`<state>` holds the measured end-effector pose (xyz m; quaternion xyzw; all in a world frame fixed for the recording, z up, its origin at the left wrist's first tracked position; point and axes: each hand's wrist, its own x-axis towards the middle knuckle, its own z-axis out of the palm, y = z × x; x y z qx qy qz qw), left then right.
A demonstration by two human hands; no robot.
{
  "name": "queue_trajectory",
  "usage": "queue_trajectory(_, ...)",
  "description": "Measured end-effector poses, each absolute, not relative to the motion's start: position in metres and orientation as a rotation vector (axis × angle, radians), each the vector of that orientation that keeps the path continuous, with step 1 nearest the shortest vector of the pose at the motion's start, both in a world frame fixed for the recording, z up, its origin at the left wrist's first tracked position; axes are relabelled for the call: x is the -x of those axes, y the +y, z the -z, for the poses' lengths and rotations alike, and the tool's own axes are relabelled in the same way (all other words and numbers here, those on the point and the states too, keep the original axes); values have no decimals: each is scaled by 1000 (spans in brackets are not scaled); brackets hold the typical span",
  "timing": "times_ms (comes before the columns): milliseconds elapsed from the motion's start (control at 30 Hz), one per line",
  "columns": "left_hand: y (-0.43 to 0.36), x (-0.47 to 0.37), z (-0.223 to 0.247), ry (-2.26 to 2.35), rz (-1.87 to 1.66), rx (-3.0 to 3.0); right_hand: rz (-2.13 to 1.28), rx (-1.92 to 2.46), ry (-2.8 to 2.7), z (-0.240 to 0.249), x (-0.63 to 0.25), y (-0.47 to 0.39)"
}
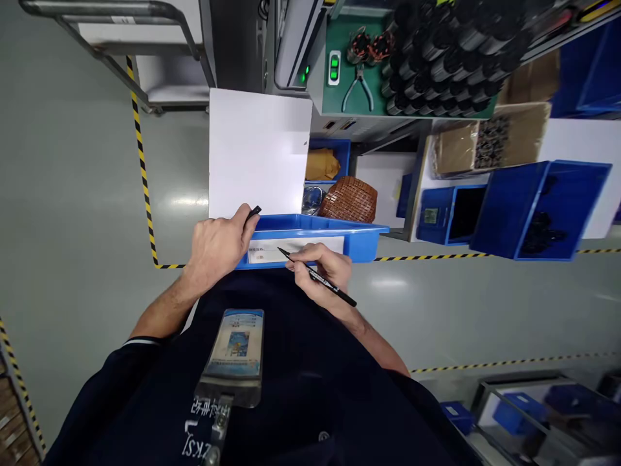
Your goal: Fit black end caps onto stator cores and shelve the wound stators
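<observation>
A black marker pen [325, 280] is gripped in my right hand [324, 275], its tip on or just over a white paper label [297, 248]. Printed characters show at the label's left end. The label is on the near side of a blue plastic bin [361, 244], which sits close against my body. My left hand [218, 244] is closed at the bin's left end. A black pen cap [253, 212] pokes out between its thumb and fingers. Whether that hand also grips the bin's rim cannot be made out.
A white board [259, 152] lies beyond the bin. Behind it, a green-topped bench [334, 97] carries pliers [359, 89] and many black cylindrical parts [441, 65]. A brown woven cushion [350, 199] is right of the board. Blue bins [507, 207] stand farther right; a metal cart [145, 52] is upper left.
</observation>
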<state>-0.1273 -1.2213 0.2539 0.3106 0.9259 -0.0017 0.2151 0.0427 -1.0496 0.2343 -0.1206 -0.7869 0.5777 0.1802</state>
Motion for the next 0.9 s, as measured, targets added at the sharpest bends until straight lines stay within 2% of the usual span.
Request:
queue_trajectory(200, -1217, 129, -253, 2547, 6, -862, -1461, 411, -2337, -234, -34, -1057)
queue_trajectory(400, -1212, 134, -248, 2575, -40, -873, -1526, 584, -2364, -243, -28, -1061)
queue_trajectory(900, -1213, 140, -254, 2510, -143, -827, -1488, 528, -2376, -242, -12, -1070)
